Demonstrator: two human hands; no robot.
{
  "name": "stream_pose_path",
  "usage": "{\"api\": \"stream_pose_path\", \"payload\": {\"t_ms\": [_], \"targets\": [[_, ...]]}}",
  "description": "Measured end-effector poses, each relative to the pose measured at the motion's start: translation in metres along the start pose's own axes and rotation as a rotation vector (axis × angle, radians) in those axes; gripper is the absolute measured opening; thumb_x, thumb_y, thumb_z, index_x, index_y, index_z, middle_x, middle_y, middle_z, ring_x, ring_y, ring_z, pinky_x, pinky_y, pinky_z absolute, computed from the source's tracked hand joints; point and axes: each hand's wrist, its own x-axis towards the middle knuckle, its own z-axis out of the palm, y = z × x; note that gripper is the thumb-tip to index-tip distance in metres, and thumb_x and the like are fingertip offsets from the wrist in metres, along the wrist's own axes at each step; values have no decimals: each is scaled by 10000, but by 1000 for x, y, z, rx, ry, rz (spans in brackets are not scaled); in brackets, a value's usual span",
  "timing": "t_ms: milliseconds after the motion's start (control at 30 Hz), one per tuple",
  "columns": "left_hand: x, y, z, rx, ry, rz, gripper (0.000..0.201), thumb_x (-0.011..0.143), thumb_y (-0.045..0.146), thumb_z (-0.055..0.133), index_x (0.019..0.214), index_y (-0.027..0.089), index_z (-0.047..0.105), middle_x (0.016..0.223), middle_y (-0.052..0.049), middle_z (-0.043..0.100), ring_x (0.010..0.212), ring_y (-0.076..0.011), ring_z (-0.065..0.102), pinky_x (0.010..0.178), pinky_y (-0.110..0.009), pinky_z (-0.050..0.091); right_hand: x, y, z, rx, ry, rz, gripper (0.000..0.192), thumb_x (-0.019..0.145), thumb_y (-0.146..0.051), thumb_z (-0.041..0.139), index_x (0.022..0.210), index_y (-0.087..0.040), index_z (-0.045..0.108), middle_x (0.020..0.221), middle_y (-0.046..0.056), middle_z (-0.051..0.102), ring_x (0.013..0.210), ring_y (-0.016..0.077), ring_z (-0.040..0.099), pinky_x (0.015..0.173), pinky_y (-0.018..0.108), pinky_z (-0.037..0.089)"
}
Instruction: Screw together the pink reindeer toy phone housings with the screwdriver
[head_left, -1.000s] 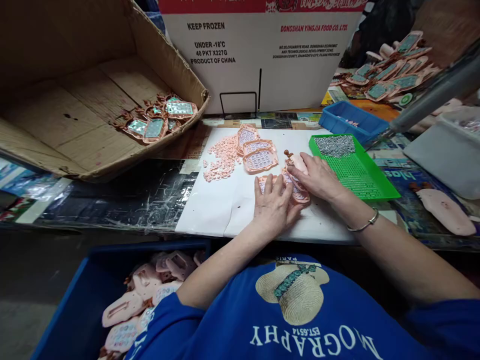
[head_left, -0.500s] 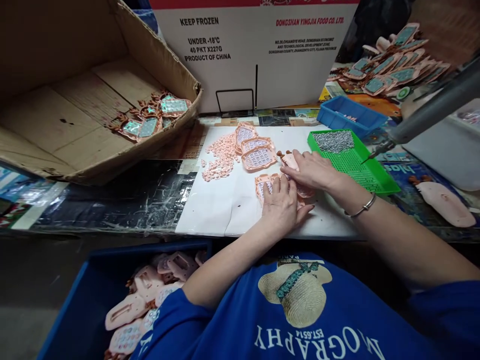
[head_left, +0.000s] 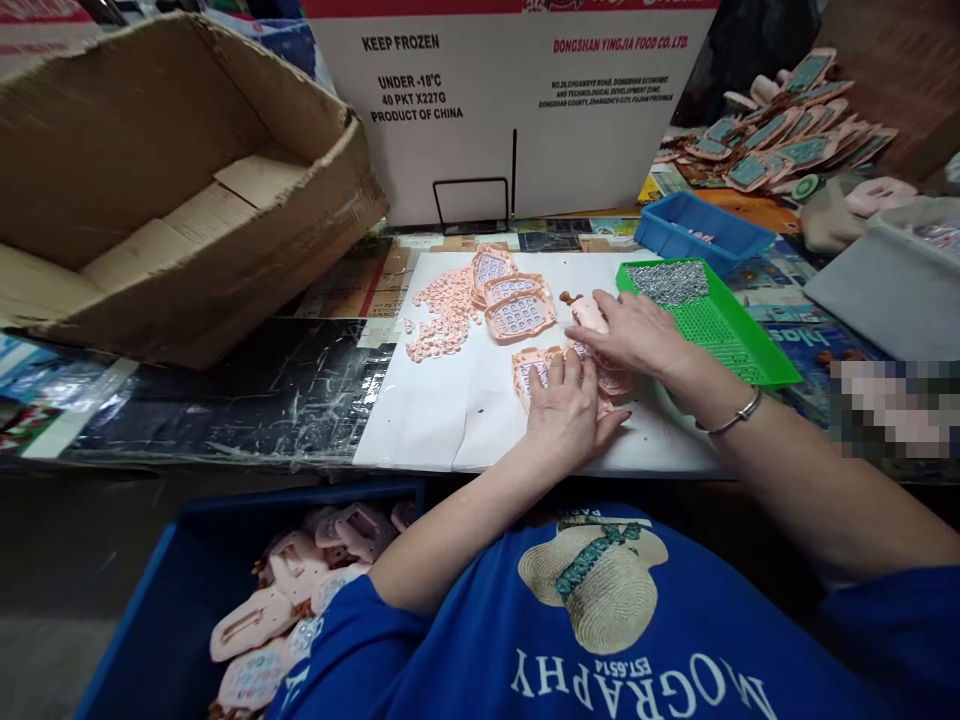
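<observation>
L hand point(head_left: 568, 412) hides pink keypad shell point(head_left: 529, 368).

Upper left of the frame, a big brown cardboard box point(head_left: 180, 190) tilts on the worktop point(head_left: 255, 400). Top centre stands a white carton point(head_left: 510, 110) marked KEEP FROZEN. At right sits a green tray point(head_left: 720, 335) with silvery bits, a small blue bin point(head_left: 701, 232) just behind it. Bottom left, a blue crate point(head_left: 157, 620) holds pink shells.

Pink keypad shells point(head_left: 519, 316) look like matt plastic on smooth white paper point(head_left: 442, 420). The green tray point(head_left: 739, 345) is glossy plastic; the brown box point(head_left: 172, 200) is rough, worn cardboard; the bracelet point(head_left: 731, 418) is shiny metal.
</observation>
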Motion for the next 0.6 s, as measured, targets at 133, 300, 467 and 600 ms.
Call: {"api": "stream_pose_path", "payload": {"t_ms": [133, 300, 467, 600], "targets": [[0, 0, 1, -11, -8, 2, 819, 964, 633, 465, 1530, 46, 396, 1602, -235, 397, 1478, -381, 356, 1186, -599, 315, 1, 7, -4, -6, 65, 13, 755, 962, -672, 489, 1478, -121, 486, 1342, 264, 581, 1280, 446, 526, 1031, 568, 437], [0, 0, 3, -15, 0, -3, 816, 963, 625, 472, 1535, 49, 387, 1602, -235, 396, 1482, -380, 352, 1196, -602, 297, -3, 5, -4, -34, 34, 39, 761, 962, -682, 481, 1448, -97, 508, 1356, 282, 581, 1275, 455, 539, 1008, 555, 447], [0, 0, 2, -17, -11, -1, 805, 962, 621, 478, 1532, 60, 395, 1606, -231, 392, 1481, -382, 353, 1194, -604, 298, -6, 1, -5, -103, 6, 111, 781, 943, -710, 484, 1356, -53, 564, 1231, 290, 652, 1164, 439, 621, 937, 504, 471], [0, -1, 2, -10, 7, 6, 795, 961, 607, 488, 1528, 56, 404, 1603, -241, 393, 1465, -390, 376, 1182, -607, 315, 0, 0, -4, -114, -21, 103, 794, 942, -738, 443, 1325, -60, 598, 1192, 280, 682, 1141, 415, 648, 928, 483, 479]]}}
